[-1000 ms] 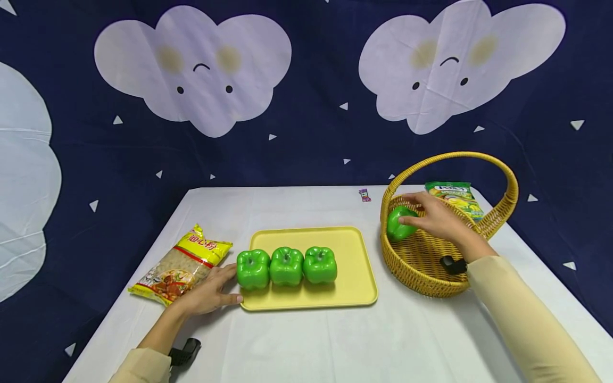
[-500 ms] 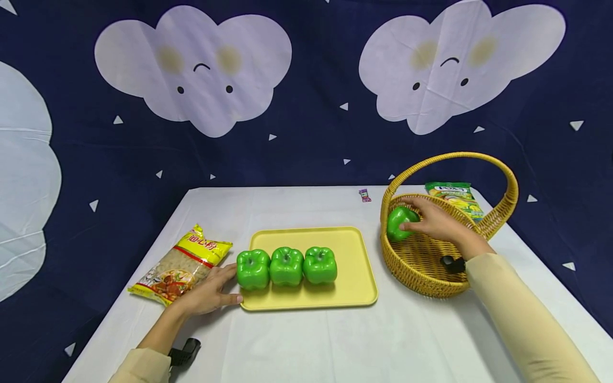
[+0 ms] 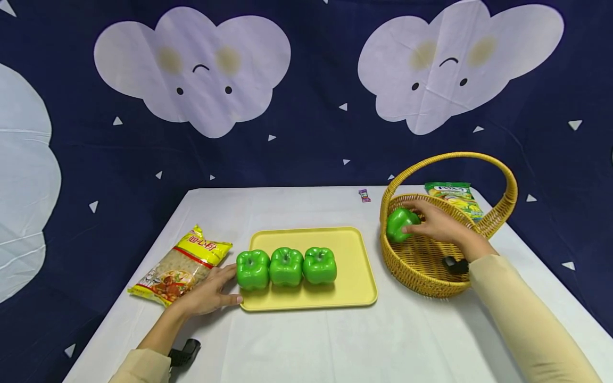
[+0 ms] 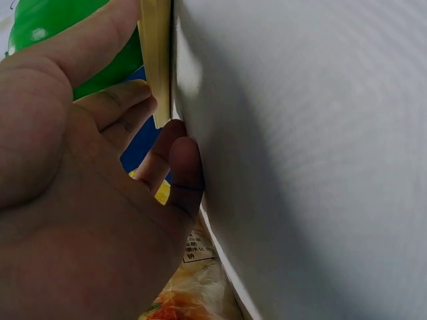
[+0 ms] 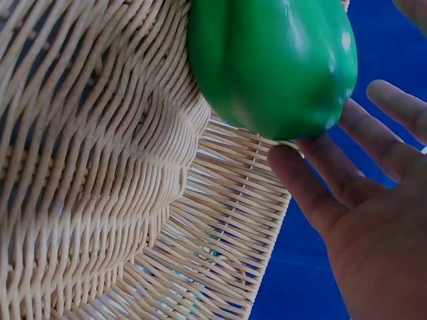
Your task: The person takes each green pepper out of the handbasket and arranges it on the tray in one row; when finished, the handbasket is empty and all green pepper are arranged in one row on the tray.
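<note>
A green bell pepper (image 3: 398, 226) lies inside the wicker basket (image 3: 413, 277), against its left wall. My right hand (image 3: 437, 221) reaches over it from the right. In the right wrist view the fingers are extended, their tips at the lower end of the pepper (image 5: 273, 60), and the thumb is apart from it. Three more bell peppers (image 3: 287, 266) stand in a row on the yellow tray (image 3: 354, 266). At the tray's left edge, my left hand (image 3: 210, 292) rests on the cloth with relaxed fingers, thumb touching the rim. Its other fingertips are beside the leftmost pepper.
A yellow bag of dried food (image 3: 184, 265) lies left of the tray, close to my left hand. The basket's tall handle (image 3: 460, 155) arches above my right hand. Behind the basket is a green snack bag (image 3: 455, 197). A small purple packet (image 3: 364, 196) lies near the table's back edge.
My right hand shifts slightly right and lower, while the bell pepper in the basket turns a little. My left hand, the tray and its peppers stay put.
</note>
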`<state>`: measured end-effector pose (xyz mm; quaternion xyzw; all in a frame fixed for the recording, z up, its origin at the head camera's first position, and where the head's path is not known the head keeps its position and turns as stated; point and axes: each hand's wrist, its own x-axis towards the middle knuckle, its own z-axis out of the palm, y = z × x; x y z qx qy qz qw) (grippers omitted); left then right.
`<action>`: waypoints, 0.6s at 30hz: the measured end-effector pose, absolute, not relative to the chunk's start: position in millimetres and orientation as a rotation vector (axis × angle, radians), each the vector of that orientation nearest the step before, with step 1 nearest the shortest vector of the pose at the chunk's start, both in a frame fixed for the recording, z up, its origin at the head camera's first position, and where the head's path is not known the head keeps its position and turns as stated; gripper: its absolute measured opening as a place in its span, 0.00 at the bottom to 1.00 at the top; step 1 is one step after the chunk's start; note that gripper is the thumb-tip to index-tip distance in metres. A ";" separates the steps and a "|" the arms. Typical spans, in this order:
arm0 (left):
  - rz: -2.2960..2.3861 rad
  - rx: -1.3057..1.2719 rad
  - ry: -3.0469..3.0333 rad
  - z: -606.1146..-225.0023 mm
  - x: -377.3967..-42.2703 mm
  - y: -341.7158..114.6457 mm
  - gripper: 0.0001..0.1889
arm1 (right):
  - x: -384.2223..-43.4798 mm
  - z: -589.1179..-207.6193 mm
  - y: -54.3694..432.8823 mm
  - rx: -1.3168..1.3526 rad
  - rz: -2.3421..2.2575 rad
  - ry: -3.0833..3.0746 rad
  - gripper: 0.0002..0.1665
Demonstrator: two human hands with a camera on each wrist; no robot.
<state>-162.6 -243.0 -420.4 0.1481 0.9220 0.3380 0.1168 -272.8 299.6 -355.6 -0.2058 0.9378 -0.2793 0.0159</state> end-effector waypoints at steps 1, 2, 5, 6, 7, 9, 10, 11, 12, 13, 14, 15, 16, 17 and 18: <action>0.988 0.434 2.699 -420.4 -162.4 -242.9 0.45 | -272.4 -355.8 299.7 -0.648 -0.873 2.917 0.42; 0.987 0.434 2.698 -420.3 -162.3 -242.8 0.45 | -271.9 -355.9 299.9 -0.662 -0.872 2.918 0.42; 0.985 0.435 2.697 -420.3 -162.1 -242.8 0.45 | -271.2 -356.8 299.0 -0.687 -0.861 2.919 0.41; 0.985 0.435 2.697 -420.3 -162.0 -242.8 0.45 | -271.2 -357.3 298.9 -0.691 -0.852 2.920 0.41; 0.986 0.435 2.696 -420.3 -161.9 -242.8 0.45 | -271.1 -357.8 298.9 -0.695 -0.840 2.922 0.41; 0.988 0.431 2.693 -420.4 -162.0 -242.8 0.45 | -270.5 -358.4 299.2 -0.691 -0.814 2.923 0.42; 0.990 0.430 2.693 -420.5 -162.2 -242.8 0.45 | -269.8 -358.4 299.4 -0.690 -0.800 2.924 0.42; 0.989 0.430 2.693 -420.6 -162.2 -242.7 0.45 | -269.0 -358.1 299.7 -0.691 -0.787 2.926 0.42; 0.988 0.429 2.693 -420.4 -161.9 -242.5 0.45 | -268.3 -357.9 300.0 -0.693 -0.769 2.929 0.42; 0.988 0.426 2.693 -420.4 -162.0 -242.5 0.45 | -267.6 -357.6 300.2 -0.688 -0.754 2.930 0.43; 0.987 0.426 2.694 -420.3 -162.0 -242.5 0.45 | -266.8 -357.2 300.4 -0.681 -0.741 2.928 0.43; 0.985 0.427 2.695 -420.3 -162.1 -242.5 0.45 | -266.3 -357.0 300.7 -0.673 -0.723 2.928 0.43; 0.984 0.429 2.697 -420.3 -162.2 -242.6 0.44 | -266.0 -356.9 301.0 -0.660 -0.714 2.922 0.44; 0.984 0.432 2.699 -420.4 -162.3 -242.6 0.44 | -265.9 -357.1 301.3 -0.649 -0.706 2.916 0.44; 0.987 0.434 2.699 -420.5 -162.6 -242.7 0.44 | -265.9 -357.6 301.6 -0.639 -0.700 2.908 0.45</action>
